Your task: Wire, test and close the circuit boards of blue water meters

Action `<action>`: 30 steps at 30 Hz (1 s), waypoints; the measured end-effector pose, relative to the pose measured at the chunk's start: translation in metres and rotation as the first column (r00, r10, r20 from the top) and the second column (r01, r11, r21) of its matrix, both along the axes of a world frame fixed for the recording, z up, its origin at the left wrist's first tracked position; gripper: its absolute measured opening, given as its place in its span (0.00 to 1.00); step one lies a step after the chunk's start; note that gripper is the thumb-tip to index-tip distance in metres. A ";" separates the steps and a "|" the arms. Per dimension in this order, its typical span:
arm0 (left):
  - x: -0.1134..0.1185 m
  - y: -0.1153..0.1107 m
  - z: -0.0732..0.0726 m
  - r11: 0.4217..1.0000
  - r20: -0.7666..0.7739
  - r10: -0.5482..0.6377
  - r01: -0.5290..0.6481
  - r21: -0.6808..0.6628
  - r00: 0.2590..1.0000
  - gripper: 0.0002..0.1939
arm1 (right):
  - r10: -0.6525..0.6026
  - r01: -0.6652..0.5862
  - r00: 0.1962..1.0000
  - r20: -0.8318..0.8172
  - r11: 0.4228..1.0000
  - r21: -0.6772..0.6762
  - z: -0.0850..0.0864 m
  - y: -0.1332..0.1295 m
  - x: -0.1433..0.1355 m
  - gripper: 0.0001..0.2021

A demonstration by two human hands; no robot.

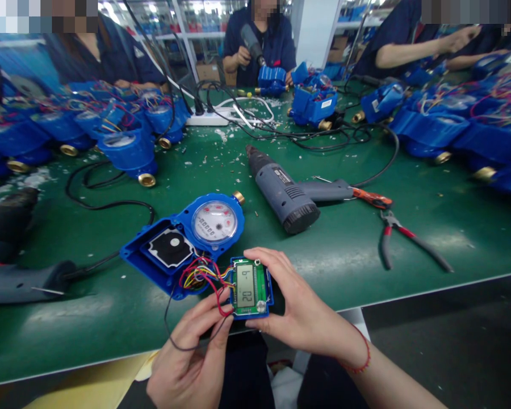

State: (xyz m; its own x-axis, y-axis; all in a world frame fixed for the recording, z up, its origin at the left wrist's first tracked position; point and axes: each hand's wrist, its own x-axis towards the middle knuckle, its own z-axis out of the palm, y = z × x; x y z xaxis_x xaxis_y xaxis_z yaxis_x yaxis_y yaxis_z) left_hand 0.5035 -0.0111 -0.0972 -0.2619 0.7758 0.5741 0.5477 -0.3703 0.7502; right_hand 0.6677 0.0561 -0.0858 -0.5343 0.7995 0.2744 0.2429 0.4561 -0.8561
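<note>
Between my hands, at the table's near edge, is a green circuit board with a lit LCD display (245, 285), seated in a small blue case. My right hand (300, 304) grips this display module from the right, thumb below and fingers above. My left hand (196, 346) pinches red wires (222, 304) at the module's lower left corner. Colored wires run from the board into the open blue housing of a water meter (176, 218), which lies just beyond with its round dial facing up. A thin black wire loops over my left fingers.
A grey heat gun (285, 196) lies beyond the meter, with red-handled pliers (398, 233) and an orange-handled tool (371, 197) to its right. Another heat gun (21, 278) rests at left. Several blue meters (128, 150), a power strip (208, 117) and cables fill the far side, where co-workers sit.
</note>
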 end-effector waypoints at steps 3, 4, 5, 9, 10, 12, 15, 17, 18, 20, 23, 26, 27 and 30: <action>-0.008 0.004 0.003 0.997 -0.172 -0.053 0.063 0.052 0.984 0.12 | 0.018 -0.017 1.000 0.007 1.000 -0.017 0.001 0.001 0.001 0.40; -0.011 0.006 0.004 0.995 -0.215 -0.074 0.087 0.056 0.974 0.11 | 0.025 -0.024 1.000 0.011 0.999 -0.024 0.002 0.001 0.001 0.40; -0.014 0.008 0.004 0.993 -0.237 -0.089 0.104 0.050 0.967 0.11 | 0.028 -0.028 1.000 0.011 0.999 -0.030 0.002 0.001 0.002 0.40; -0.020 0.013 0.006 0.981 -0.241 -0.181 0.193 0.028 0.953 0.11 | 0.021 -0.023 1.000 -0.022 0.998 -0.058 0.003 0.002 0.003 0.39; -0.020 0.014 0.006 0.977 -0.238 -0.195 0.208 0.032 0.951 0.12 | 0.019 -0.021 0.999 -0.033 0.998 -0.063 0.003 0.001 0.003 0.39; -0.020 0.015 0.006 0.972 -0.238 -0.218 0.233 0.036 0.947 0.12 | 0.019 -0.023 0.998 -0.051 0.998 -0.060 0.002 0.001 0.003 0.38; -0.020 0.017 0.007 0.966 -0.222 -0.252 0.257 -0.008 0.942 0.05 | 0.032 -0.035 0.996 -0.078 0.999 -0.037 0.001 0.000 0.002 0.38; -0.020 0.018 0.009 0.963 -0.208 -0.268 0.270 -0.019 0.941 0.03 | 0.046 -0.049 0.995 -0.090 0.998 -0.026 0.001 0.001 0.003 0.37; -0.020 0.020 0.009 0.959 -0.207 -0.281 0.283 -0.020 0.937 0.03 | 0.054 -0.056 0.994 -0.094 0.998 -0.025 0.001 0.001 0.003 0.37; -0.020 0.022 0.009 0.951 -0.210 -0.305 0.309 -0.016 0.929 0.04 | 0.067 -0.070 0.993 -0.097 0.997 -0.028 0.001 0.001 0.003 0.36; -0.021 0.023 0.010 0.944 -0.220 -0.325 0.330 -0.016 0.920 0.05 | 0.077 -0.080 0.991 -0.107 0.996 -0.031 0.002 0.002 0.003 0.36; -0.022 0.025 0.012 0.939 -0.236 -0.342 0.342 -0.041 0.910 0.07 | 0.085 -0.090 0.991 -0.105 0.995 -0.038 0.002 0.003 0.004 0.35; -0.022 0.026 0.012 0.935 -0.239 -0.354 0.351 -0.056 0.904 0.08 | 0.087 -0.092 0.991 -0.103 0.995 -0.042 0.002 0.003 0.004 0.35; -0.023 0.029 0.012 0.928 -0.246 -0.371 0.368 -0.059 0.896 0.08 | 0.080 -0.085 0.992 -0.099 0.995 -0.047 0.001 0.004 0.004 0.37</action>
